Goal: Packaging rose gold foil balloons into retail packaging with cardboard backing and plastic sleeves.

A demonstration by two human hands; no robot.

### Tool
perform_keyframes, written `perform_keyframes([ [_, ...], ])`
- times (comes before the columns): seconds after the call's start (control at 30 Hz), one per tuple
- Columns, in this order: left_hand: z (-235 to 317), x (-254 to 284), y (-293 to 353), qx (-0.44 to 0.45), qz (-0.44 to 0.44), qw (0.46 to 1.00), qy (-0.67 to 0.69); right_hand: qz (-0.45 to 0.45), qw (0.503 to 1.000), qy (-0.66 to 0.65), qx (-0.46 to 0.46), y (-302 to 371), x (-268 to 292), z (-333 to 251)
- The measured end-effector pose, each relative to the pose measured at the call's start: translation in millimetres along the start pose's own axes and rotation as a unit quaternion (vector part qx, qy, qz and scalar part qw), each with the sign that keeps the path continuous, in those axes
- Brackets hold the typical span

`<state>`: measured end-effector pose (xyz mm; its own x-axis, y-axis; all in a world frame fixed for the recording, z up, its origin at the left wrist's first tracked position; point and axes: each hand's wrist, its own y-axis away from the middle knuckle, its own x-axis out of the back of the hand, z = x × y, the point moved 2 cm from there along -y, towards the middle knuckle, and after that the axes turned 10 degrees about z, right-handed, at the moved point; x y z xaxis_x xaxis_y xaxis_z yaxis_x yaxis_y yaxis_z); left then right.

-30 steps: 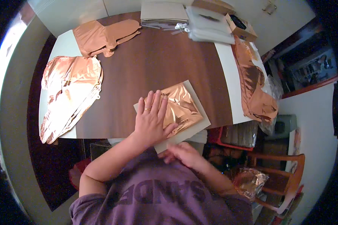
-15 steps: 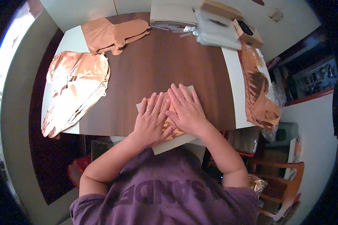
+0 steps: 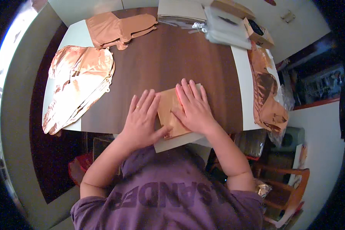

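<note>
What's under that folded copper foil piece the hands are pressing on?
The folded copper foil lies on a pale flat card whose near edge juts past the brown table. The left hand and right hand press flat on top, hiding the rest of the card.

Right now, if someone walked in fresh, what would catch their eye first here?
Probably the two bare hands, the left hand and right hand, pressed flat on a folded copper foil sheet at the near edge of the brown table. Next, the big crinkled copper foil balloon lying at the table's left end, and another foil heap draped over the right end.
</note>
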<state>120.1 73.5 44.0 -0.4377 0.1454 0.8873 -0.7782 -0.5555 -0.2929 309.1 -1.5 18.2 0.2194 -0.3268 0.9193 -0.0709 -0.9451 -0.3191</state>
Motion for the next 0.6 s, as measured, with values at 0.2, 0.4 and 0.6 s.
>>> perform_keyframes([
  [0.2, 18, -15, -2, -0.092, -0.027, 0.995, -0.005, 0.102, 0.962, -0.215, -0.132, 5, 12, 11],
  [0.4, 0, -9, -1, -0.101, -0.091, 0.99, 0.036, 0.062, 0.936, -0.078, -0.338, 84, 73, 5],
  [0.6, 2, -6, -1, -0.159, -0.102, 0.979, 0.07, -0.02, 0.725, -0.52, -0.451, 146, 28, -8],
])
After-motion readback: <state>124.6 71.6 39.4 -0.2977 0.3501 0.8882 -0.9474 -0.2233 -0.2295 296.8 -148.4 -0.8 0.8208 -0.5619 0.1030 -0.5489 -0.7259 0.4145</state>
